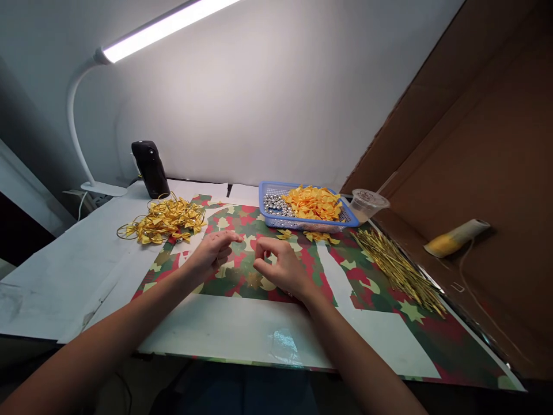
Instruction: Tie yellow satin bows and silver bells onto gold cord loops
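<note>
Above the patterned paper my left hand (215,249) is closed in a pinch, the index finger pointing right. Whatever its fingertips hold is too small to make out. Facing it a short gap away, my right hand (283,265) is curled, thumb and index finger bent toward each other; anything in it is hidden. Beyond them stands a blue plastic basket (268,221) with silver beads (276,204) and a heap of yellow ribbon bows (314,203). A few loose yellow bows (319,237) lie before the basket. To the left is a pile of bows with gold ties (168,220).
A bundle of gold twist ties (401,271) lies at the right, near a clear plastic cup (367,204). A cardboard wall (475,161) borders the right, with a yellow-white roll (457,237) on it. At the back left stand a black device (150,169) and a white lamp (75,127).
</note>
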Demonstrator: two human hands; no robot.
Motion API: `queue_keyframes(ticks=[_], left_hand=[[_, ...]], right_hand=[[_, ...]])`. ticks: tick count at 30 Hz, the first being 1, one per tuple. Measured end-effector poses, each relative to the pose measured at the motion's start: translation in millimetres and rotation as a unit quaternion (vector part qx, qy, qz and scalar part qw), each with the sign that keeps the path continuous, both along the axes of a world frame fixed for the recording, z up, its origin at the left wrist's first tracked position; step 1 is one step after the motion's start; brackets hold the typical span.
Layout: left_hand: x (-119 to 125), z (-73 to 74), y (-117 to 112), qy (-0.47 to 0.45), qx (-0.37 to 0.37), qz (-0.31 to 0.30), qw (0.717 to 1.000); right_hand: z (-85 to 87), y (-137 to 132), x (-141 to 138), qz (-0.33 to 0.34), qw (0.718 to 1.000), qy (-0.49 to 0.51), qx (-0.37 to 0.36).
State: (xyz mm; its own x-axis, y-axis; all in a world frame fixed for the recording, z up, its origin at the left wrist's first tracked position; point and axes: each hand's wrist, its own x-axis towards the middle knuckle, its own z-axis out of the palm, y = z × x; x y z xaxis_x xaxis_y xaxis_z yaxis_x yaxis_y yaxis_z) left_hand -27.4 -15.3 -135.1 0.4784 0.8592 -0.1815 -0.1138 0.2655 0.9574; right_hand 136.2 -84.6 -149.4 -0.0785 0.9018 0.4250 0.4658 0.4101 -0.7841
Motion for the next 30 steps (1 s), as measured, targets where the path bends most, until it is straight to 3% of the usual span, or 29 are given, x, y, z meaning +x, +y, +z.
queue_keyframes(ticks=[6, 12, 18, 26, 30], left_hand=[[-10, 7.5, 13, -0.033, 0.014, 0.028, 0.999], [-7, 13.5, -3, -0.031, 0.016, -0.063, 0.997], [-7, 10.4, -12, -0.026, 0.031, -0.133, 0.99], [-8, 17.4, -13, -0.043, 0.073, -0.116, 0.99], [-13, 25.7, -12, -0.046, 0.111, -0.108, 0.987]], right_hand=[[-7.6, 3, 2, 0.012, 1.0, -0.02, -0.011], [-13.0, 1, -12, 0.073, 0.996, -0.042, -0.003], [-22.2, 2, -29, 0.146, 0.989, -0.018, -0.019], [-21.6, 12, -31, 0.105, 0.992, 0.066, -0.032], [-17.0, 17, -23, 0.051, 0.989, 0.13, -0.039]])
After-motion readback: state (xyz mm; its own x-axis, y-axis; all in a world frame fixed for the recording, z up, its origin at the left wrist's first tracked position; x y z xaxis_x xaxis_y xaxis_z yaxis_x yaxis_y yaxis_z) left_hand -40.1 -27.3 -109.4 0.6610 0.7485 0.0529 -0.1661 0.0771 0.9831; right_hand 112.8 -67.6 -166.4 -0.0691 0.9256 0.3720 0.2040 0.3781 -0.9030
